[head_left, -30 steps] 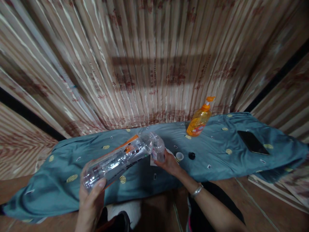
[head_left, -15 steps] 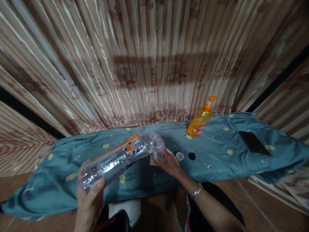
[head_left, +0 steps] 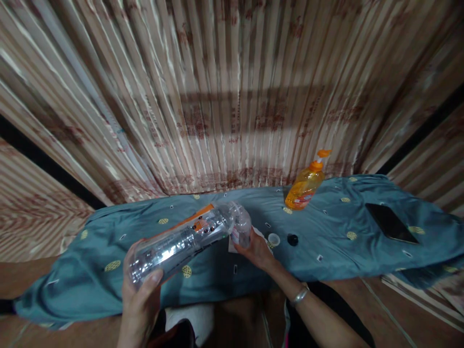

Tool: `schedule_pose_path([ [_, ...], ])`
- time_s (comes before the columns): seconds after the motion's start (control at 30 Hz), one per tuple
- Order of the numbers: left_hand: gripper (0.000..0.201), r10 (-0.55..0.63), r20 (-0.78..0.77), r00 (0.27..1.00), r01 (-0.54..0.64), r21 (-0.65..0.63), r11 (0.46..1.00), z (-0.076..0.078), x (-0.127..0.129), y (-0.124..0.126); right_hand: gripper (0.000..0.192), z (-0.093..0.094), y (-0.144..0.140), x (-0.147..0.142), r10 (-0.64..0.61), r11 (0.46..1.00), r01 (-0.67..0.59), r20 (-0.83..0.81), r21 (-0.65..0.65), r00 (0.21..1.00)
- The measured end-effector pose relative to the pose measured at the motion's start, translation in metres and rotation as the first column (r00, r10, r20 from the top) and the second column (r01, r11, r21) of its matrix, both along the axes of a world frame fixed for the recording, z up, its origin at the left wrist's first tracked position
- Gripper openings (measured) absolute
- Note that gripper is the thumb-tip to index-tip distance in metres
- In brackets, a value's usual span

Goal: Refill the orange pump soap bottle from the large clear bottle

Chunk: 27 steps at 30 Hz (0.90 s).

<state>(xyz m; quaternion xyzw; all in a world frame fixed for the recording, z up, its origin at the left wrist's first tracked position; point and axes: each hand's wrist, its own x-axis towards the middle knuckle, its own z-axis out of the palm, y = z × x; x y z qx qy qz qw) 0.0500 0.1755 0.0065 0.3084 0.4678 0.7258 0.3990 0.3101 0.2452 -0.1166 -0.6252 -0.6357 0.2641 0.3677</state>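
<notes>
Teal cloth [head_left: 326, 251] | large bottle [head_left: 181, 241] tilted, mouth up-right toward small bottle [head_left: 242, 231]

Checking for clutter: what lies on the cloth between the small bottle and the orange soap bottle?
In the head view, between small bottle and soap bottle: white cap, black cap, otherwise bare cloth.

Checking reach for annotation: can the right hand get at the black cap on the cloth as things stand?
Probably not right away: the right hand is shut on the small bottle. The black cap lies uncovered on the cloth close by, past the white cap, so the path looks free.
</notes>
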Motion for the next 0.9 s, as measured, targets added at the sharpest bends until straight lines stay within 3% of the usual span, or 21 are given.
schedule_pose_path([
  [0.4, 0.086, 0.012, -0.074, 0.997, -0.015, -0.039, 0.999, -0.012, -0.009, 0.000, 0.066, 0.015, -0.004, -0.001, 0.006, 0.999, -0.005, 0.013, -0.054, 1.000],
  [0.67, 0.084, -0.024, -0.102, 0.994, 0.017, -0.070, 0.997, -0.008, -0.007, -0.005, 0.064, 0.002, 0.000, 0.000, 0.002, 1.000, -0.002, 0.023, 0.015, 1.000],
  [0.9, 0.089, -0.048, -0.147, 0.988, 0.040, -0.056, 0.998, -0.010, -0.010, -0.010, 0.070, 0.000, 0.001, -0.001, -0.013, 1.000, 0.013, 0.039, -0.011, 0.999],
])
